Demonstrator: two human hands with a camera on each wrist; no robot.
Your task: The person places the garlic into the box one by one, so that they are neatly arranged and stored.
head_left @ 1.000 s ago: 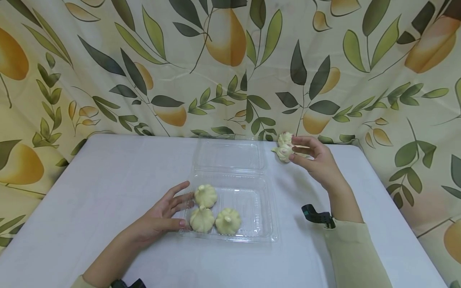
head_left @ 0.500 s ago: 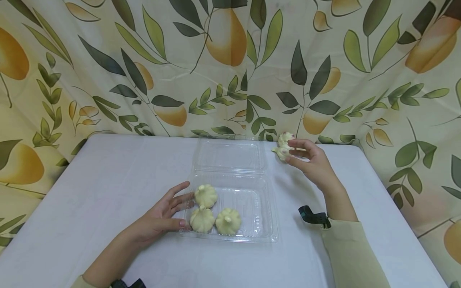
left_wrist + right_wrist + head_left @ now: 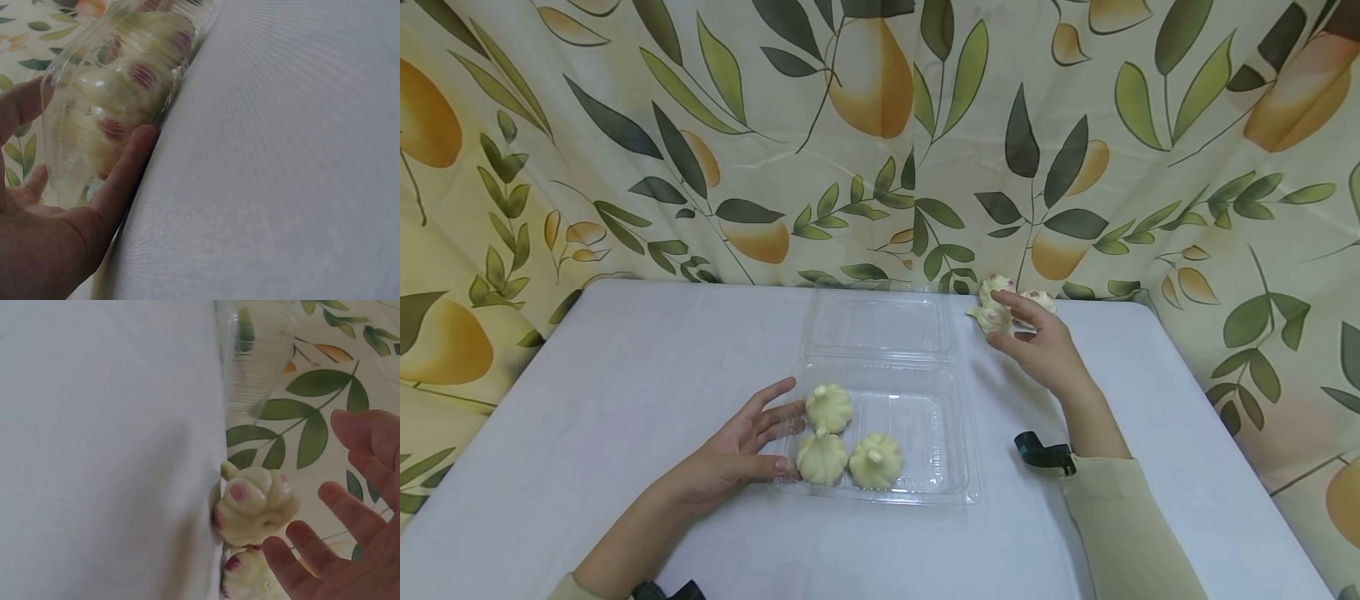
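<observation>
A clear plastic clamshell box [image 3: 925,425] lies with its lid folded back on the white table. Inside its left half sit three pale garlic bulbs [image 3: 876,462]. Against the left wall of the box rests my left hand [image 3: 726,458], fingers spread and mostly straight; the left wrist view has its thumb [image 3: 128,169] along the box's lower side. My right hand [image 3: 1041,346] hovers at several more garlic bulbs [image 3: 991,319] near the back edge. In the right wrist view its fingers are spread beside a pink-marked garlic bulb [image 3: 259,503], with no bulb in its grip.
The thin clear lid [image 3: 880,323] reaches the table's back edge. A fruit-and-leaf patterned cloth [image 3: 850,167] hangs right behind the table [image 3: 625,375]. A black wrist camera [image 3: 1043,454] juts out from the right sleeve.
The right hand has shifted left, nearer the front-left bulb, uncovering another bulb behind it at the right. The left hand, the box and the bulbs in it stay put.
</observation>
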